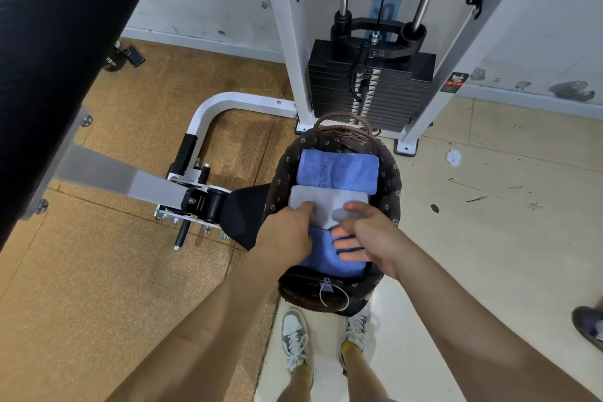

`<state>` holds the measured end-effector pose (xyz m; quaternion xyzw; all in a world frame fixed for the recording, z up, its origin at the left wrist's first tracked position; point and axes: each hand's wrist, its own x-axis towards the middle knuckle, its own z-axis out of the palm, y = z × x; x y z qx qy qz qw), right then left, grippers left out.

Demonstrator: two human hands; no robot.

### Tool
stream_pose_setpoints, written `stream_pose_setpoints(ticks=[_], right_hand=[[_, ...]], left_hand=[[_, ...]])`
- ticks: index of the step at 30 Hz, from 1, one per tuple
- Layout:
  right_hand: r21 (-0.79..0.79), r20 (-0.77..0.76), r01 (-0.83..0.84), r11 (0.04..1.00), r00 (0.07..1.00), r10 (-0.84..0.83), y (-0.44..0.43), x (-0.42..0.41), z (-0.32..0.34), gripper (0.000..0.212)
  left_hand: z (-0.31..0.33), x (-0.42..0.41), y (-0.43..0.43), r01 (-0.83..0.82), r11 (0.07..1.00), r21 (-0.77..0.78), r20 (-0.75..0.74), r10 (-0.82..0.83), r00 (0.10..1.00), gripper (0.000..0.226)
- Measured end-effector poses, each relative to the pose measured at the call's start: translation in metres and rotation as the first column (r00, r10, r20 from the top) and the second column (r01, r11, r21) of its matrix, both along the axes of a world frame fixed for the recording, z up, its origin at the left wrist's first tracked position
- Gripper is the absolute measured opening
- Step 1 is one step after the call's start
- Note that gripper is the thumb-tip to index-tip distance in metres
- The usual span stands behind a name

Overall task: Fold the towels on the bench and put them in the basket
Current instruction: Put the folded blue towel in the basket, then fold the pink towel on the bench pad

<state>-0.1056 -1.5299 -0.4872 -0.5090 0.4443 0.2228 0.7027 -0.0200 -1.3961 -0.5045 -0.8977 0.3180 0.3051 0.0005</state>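
A dark brown wicker basket (pixel 393 179) with a flowered lining stands on the floor in front of my feet. Inside it lie a folded blue towel (pixel 339 170) at the far end, a folded grey towel (pixel 329 202) in the middle and another blue towel (pixel 321 256) nearest me. My left hand (pixel 287 232) holds the grey towel's left near edge, fingers reaching over it. My right hand (pixel 365 232) grips its right near corner, thumb on top and fingers spread underneath over the near blue towel.
The black bench seat (pixel 243 215) and its white frame (pixel 208 114) sit left of the basket. A black padded roller (pixel 49 59) fills the upper left. The white weight-stack machine (pixel 372 88) stands right behind the basket. Another person's shoe (pixel 589 326) shows at the right edge.
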Motion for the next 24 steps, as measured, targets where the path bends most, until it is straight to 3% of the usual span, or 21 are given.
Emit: stream_pose_setpoints(ticks=[3, 8, 11, 14, 21, 24], right_hand=[[-0.024, -0.041, 0.071, 0.997, 0.997, -0.072, 0.004, 0.002, -0.006, 0.045], [0.123, -0.067, 0.187, 0.975, 0.981, -0.18, -0.001, 0.007, 0.006, 0.035], [0.215, -0.08, 0.422, 0.881, 0.906, -0.415, -0.01, 0.0, 0.003, 0.031], [0.237, -0.098, 0.523, 0.819, 0.851, -0.515, -0.008, -0.003, 0.0, 0.016], [0.224, -0.041, 0.494, 0.84, 0.866, -0.499, 0.002, -0.004, 0.019, 0.024], [0.094, 0.127, 0.315, 0.944, 0.937, -0.325, -0.008, -0.016, 0.057, 0.023]], left_hand=[[-0.004, -0.007, -0.002, -0.026, 0.998, 0.049, -0.029, 0.028, 0.999, 0.058], [-0.002, -0.01, -0.013, 0.049, 0.989, 0.138, 0.066, -0.059, 0.996, 0.061], [0.002, -0.008, -0.014, 0.043, 0.999, 0.005, 0.129, -0.043, 0.991, 0.047], [-0.005, -0.014, -0.009, -0.178, 0.973, -0.148, -0.008, 0.179, 0.984, 0.044], [0.011, -0.023, -0.017, -0.165, 0.986, -0.032, -0.091, 0.162, 0.983, 0.045], [0.059, -0.02, -0.018, -0.305, 0.933, -0.19, -0.032, 0.305, 0.952, 0.024]])
